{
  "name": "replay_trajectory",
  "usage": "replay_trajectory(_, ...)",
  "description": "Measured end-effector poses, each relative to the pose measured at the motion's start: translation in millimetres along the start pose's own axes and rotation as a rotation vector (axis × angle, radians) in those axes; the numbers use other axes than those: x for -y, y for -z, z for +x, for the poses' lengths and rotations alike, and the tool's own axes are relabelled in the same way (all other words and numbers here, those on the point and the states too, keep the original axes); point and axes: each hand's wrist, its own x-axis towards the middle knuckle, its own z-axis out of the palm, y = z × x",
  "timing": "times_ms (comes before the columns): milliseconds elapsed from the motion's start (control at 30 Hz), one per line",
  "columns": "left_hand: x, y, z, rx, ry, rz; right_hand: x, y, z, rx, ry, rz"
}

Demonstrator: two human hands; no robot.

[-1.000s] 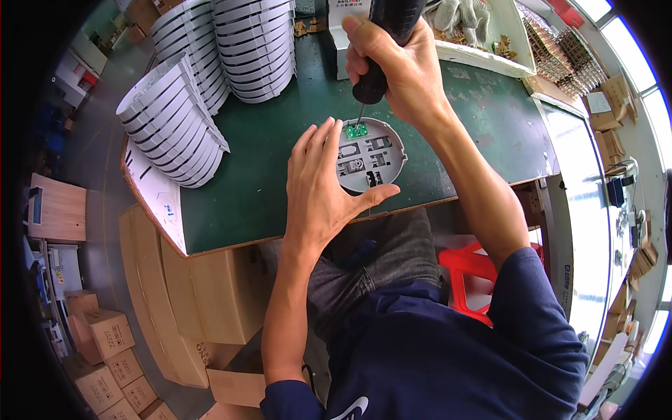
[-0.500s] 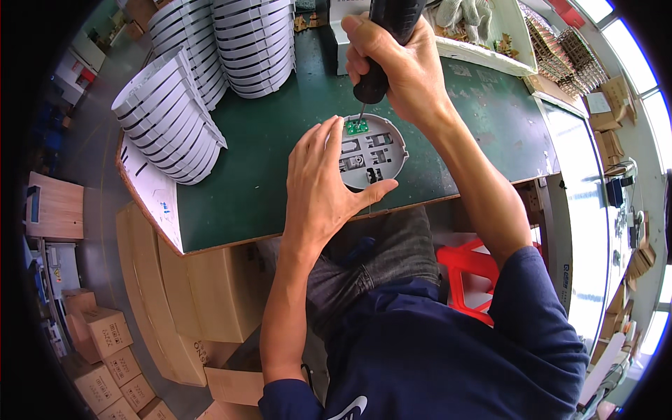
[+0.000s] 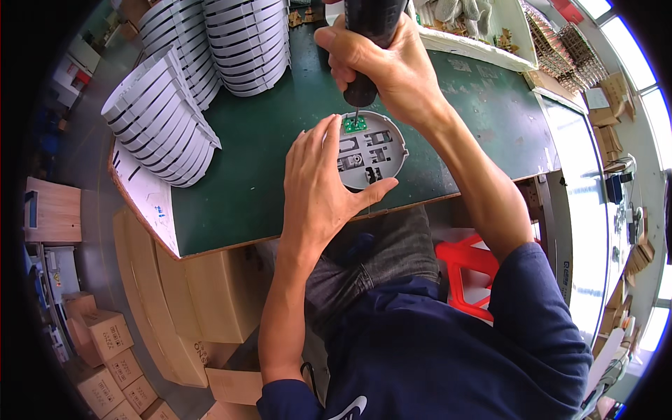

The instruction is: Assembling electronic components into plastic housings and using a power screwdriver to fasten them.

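A round grey plastic base (image 3: 371, 148) lies on the green work mat (image 3: 266, 154), with a small green circuit board (image 3: 355, 124) at its far edge. My left hand (image 3: 323, 183) lies flat against the base's left rim, thumb hooked along its near edge, holding it still. My right hand (image 3: 385, 64) grips a black electric screwdriver (image 3: 367, 42) held upright. Its bit points down onto the green board.
Leaning stacks of white round covers (image 3: 164, 119) (image 3: 248, 42) fill the mat's far left. A white tray of parts (image 3: 476, 21) sits at the far right. A red stool (image 3: 465, 269) stands under the bench. Brown cartons (image 3: 105, 350) lie on the floor at the left.
The base and both hands sit slightly lower in the picture than before. The screwdriver stays on the green board and my left hand keeps its hold.
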Motion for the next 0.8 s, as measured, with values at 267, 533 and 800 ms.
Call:
replay_trajectory(267, 5, 5, 0, -0.04, -0.02, -0.015, 34, -26, -16, 0.026, 0.216, -0.147)
replay_trajectory(533, -1, 8, -8, -0.132, 0.002, -0.014, 56, -17, -15, -0.099, 0.221, -0.285)
replay_trajectory(800, -43, 54, 26, -0.042, -0.277, -0.09, 58, 37, -119, 0.06, -0.194, -0.161)
